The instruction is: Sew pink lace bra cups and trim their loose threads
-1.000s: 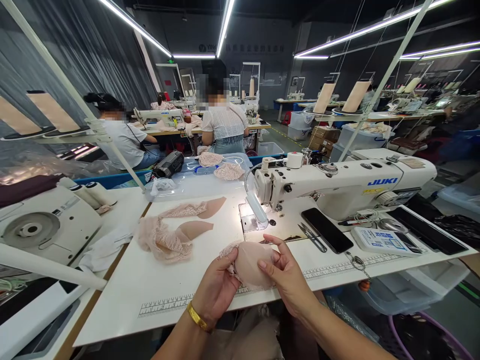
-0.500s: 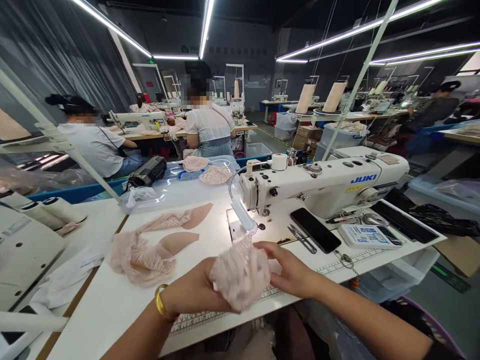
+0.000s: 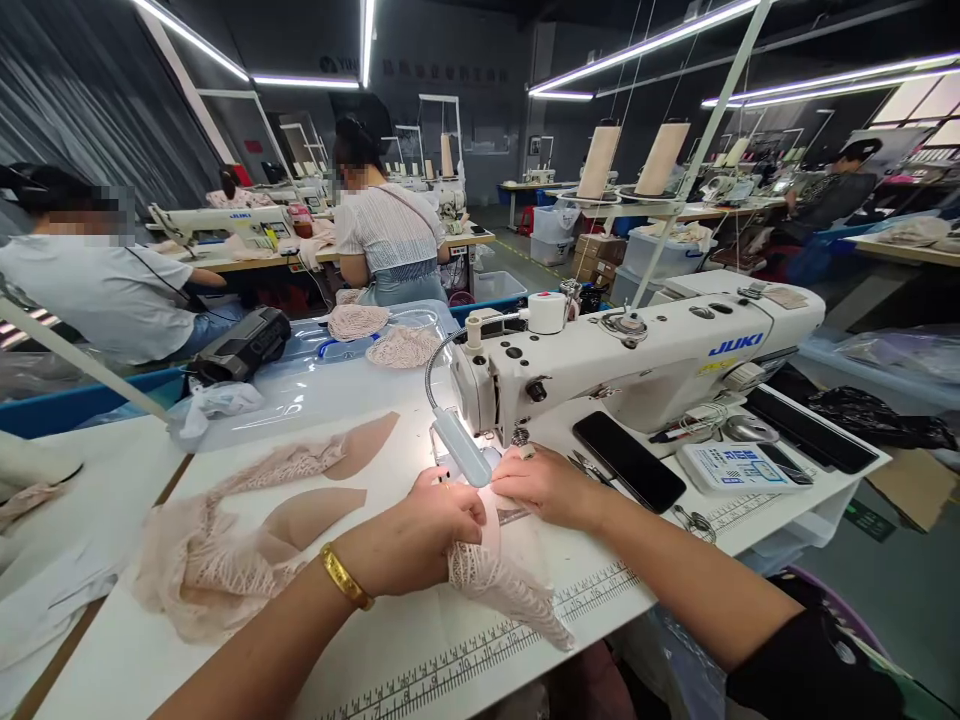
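Observation:
Under the small lamp (image 3: 463, 448) of the white sewing machine (image 3: 637, 355), both hands hold a pale pink lace piece (image 3: 510, 590) near the needle area. My left hand (image 3: 420, 530), with a gold bangle at the wrist, is closed on its left side, and the lace hangs down from there over the table edge ruler. At the other side my right hand (image 3: 551, 485) pinches the fabric close to the machine's foot. The needle itself is hidden behind the lamp and fingers. To the left lie more pink lace pieces (image 3: 202, 570) with smooth, leaf-shaped panels (image 3: 319, 517).
Right of my hand lie thread snips (image 3: 592, 468), a black phone (image 3: 628, 460) and a white-blue box (image 3: 739, 468). Beyond the table, a clear plastic lid (image 3: 300, 390) bears round lace pieces (image 3: 405, 347) and a dark device (image 3: 244, 345). Co-workers sit at machines ahead.
Both hands have moved forward with the lace piece, from the table's front edge to beneath the lamp at the machine. The bunched lace is now spread out and hangs toward me.

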Tool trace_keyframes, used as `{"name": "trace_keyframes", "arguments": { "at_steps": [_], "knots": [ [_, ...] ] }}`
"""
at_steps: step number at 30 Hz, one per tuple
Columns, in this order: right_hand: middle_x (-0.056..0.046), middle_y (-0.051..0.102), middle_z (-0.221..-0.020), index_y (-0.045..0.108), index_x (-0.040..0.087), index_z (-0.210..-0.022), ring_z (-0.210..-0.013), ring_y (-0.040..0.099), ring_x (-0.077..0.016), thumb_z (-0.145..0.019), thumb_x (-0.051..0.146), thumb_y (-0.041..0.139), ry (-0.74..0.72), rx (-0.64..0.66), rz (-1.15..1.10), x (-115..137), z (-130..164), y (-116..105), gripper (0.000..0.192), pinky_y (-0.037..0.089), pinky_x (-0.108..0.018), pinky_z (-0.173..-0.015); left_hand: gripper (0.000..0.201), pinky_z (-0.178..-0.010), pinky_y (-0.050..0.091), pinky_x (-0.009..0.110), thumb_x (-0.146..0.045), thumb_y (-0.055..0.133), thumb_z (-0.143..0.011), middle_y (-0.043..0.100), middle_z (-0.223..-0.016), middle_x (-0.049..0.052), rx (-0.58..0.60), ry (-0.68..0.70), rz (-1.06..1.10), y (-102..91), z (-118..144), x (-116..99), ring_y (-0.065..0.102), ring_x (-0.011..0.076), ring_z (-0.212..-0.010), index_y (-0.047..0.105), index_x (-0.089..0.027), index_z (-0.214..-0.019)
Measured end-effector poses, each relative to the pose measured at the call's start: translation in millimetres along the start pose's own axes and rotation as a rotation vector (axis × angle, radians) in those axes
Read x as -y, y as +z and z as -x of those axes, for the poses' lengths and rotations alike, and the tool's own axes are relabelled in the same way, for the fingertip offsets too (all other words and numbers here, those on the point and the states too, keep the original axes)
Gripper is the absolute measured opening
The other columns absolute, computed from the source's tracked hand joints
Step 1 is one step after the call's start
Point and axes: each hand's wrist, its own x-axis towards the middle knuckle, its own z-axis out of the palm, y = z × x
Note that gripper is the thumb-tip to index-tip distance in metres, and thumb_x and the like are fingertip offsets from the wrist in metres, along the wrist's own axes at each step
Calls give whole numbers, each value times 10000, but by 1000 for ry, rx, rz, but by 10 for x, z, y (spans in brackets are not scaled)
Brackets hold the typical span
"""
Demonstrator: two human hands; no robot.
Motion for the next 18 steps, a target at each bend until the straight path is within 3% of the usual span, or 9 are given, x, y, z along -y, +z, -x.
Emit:
{"name": "trace_keyframes", "arguments": {
  "at_steps": [10,18],
  "knots": [
    [-33,760,-1036,748,261,-1068,-942,600,-218,-953,111,535,81,1,-62,-31,-57,-9,285,459,-341,-880,212,-1071,251,391,3,674,-712,710,-1064,10,-56,14,1,35,-3,95,658,196,-933,599,-182,-644],
    [-40,754,-980,746,266,-1066,-934,603,-227,-961,120,547,99,12,-57,-23,-51,-6,268,459,-333,-853,214,-1054,237,383,-16,684,-749,718,-1015,4,-70,38,36,51,-6,96,664,192,-929,600,-179,-637]
  ]
}}
